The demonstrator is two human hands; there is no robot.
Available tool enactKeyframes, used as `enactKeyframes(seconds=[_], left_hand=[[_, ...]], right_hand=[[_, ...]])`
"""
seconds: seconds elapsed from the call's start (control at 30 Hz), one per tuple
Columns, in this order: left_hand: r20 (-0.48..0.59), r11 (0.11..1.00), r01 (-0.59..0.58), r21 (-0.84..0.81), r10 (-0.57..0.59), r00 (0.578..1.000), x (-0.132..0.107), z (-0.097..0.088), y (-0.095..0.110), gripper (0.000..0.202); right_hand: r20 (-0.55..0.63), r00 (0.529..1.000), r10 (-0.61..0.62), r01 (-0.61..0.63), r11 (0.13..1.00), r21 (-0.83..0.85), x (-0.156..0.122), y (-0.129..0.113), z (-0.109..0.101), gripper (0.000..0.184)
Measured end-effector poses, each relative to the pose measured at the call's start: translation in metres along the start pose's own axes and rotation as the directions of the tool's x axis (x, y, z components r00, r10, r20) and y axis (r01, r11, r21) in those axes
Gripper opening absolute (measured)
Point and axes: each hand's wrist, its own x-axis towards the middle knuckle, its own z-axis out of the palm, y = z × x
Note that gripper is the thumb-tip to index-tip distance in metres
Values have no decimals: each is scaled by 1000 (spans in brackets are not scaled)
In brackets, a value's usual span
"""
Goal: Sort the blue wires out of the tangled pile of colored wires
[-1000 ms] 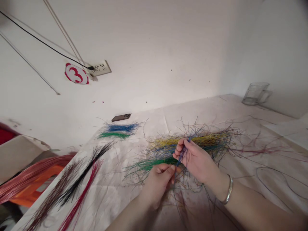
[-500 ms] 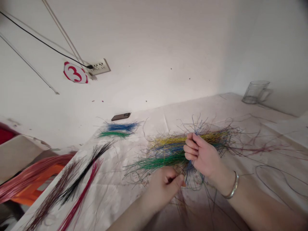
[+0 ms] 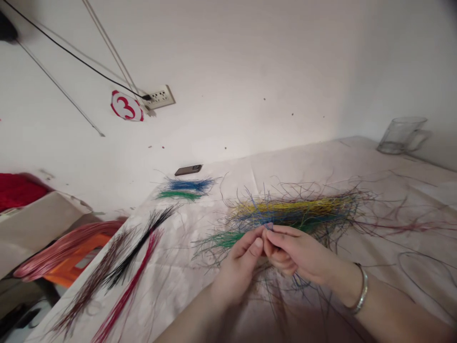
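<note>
Though well apart from both hands [image 3: 241,264] [image 3: 303,252], tight on blue wires [image 3: 267,220], a clear glass mug [image 3: 400,136], contents unclear.

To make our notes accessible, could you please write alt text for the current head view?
The right hand, close against the left hand, holds blue wires above a table. Yellow wires and green wires lie beyond; a black bundle and a red bundle lie farther left, and a phone and a glass mug are at the back.

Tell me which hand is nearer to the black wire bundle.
Left. The left hand is to the right of the black wire bundle in the picture, not touching it; the right hand is farther right.
</note>
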Motion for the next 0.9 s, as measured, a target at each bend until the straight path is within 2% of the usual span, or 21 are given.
enactKeyframes(seconds=[0.13,0.23,0.43,0.57,0.63,0.7,0.8,0.9], left_hand=[[104,965,88,-245,-64,992,0,-2,-6,33],[177,932,136,-336,-79,981,0,-1,-5,34],[279,934,102,-343,-2,960,1,-3,3,26],[343,930,118,-349,10,939,1,-4,9,23],[336,932,123,-342,-2,942,-1,-3,13,22],[302,939,128,-318,-27,953,-2,-2,16,19],[220,956,112,-272,-51,974,-2,-1,16,16],[89,974,22,-227,-2,996,1,-2,11,11]], right_hand=[[73,990,124,-123,992,-18,-3,-3,-2,35],[120,974,190,-190,982,-9,-4,-1,-3,33],[314,913,260,-268,963,-15,-5,4,-2,35],[436,867,240,-284,958,38,-7,5,-1,33],[466,853,236,-292,955,51,-8,6,-1,33],[454,857,243,-292,956,40,-8,6,0,33],[388,887,248,-281,959,29,-8,5,0,33],[276,928,249,-269,962,37,-5,4,1,33]])
